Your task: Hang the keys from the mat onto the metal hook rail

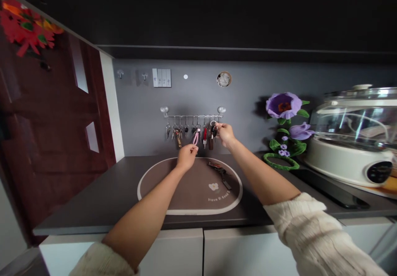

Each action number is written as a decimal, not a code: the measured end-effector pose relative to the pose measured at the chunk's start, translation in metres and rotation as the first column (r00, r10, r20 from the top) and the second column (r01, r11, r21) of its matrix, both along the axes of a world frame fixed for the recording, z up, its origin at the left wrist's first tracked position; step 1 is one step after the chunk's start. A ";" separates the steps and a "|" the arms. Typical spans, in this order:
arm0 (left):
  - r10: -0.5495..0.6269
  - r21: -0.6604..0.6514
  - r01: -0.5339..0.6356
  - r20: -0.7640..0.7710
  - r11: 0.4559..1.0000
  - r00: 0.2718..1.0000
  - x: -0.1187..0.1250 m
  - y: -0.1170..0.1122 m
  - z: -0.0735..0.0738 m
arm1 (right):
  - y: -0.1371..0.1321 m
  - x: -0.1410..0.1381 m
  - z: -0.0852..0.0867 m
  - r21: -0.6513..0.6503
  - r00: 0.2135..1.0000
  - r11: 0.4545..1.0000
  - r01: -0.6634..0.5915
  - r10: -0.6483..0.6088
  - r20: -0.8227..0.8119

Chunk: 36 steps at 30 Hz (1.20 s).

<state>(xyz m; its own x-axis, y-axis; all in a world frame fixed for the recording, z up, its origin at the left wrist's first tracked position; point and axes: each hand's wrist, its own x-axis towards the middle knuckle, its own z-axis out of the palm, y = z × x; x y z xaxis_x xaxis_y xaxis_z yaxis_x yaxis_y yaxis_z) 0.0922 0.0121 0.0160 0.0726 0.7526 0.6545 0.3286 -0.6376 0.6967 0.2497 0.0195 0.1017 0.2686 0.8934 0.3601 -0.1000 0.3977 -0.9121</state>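
- At the bottom edge, two cream knitted sleeves (313, 230) are seen pushed up, with bare forearms stretched forward above white cabinet doors (181, 251).
- A dark counter (102, 193) is topped by a brown oval mat (195, 193) with a white border, printed with a small flower and partly readable lettering, "Have A Good".
- On the right half of the mat, a bunch of keys (221, 170) is laid flat.
- At the right, a black phone (336, 189) is placed on the counter, in front of a white appliance (344, 160) covered by a clear lid.
- Just left of the appliance, purple flowers (283, 105) with green leaves are set above a fuzzy green ring (281, 167).
- The left hand (187, 157) is raised over the mat's back edge, its fingertips at the lower end of a hanging pink strap (196, 137); whether the strap is clamped cannot be told.
- By the right hand (226, 135), a metal key ring (213, 122) is pinched at its right side, just under the rack's right part; dark keys and a brown tag are hung below.
- More key sets, one with a red piece (205, 134), are hung along the metal rack (194, 115), which is fixed by two clear suction cups (164, 110) to the gray wall (201, 96).
- Higher on the wall, a four-part panel (161, 78) and a round hole (223, 79) are seen.
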 end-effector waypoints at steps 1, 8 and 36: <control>0.013 0.032 -0.011 -0.056 0.999 0.998 -0.001 0.000 -0.002 | 0.005 0.000 0.001 -0.010 1.000 1.000 0.019 -0.019 -0.004; 0.092 0.158 -0.049 -0.279 0.986 0.956 -0.001 -0.006 -0.002 | 0.035 0.000 0.001 -0.074 0.988 0.989 0.130 -0.135 -0.069; 0.161 0.217 -0.084 -0.365 0.973 0.917 -0.002 -0.007 -0.001 | 0.042 0.008 -0.022 -0.047 0.994 0.993 0.110 -0.111 -0.016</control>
<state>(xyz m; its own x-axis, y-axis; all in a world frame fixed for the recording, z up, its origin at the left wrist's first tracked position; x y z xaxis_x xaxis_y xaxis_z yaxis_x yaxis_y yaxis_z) 0.0905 0.0053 0.0148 0.2581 0.6334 0.7295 0.6267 -0.6845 0.3725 0.2573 0.0612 0.0796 0.3728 0.8734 0.3132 -0.0745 0.3646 -0.9282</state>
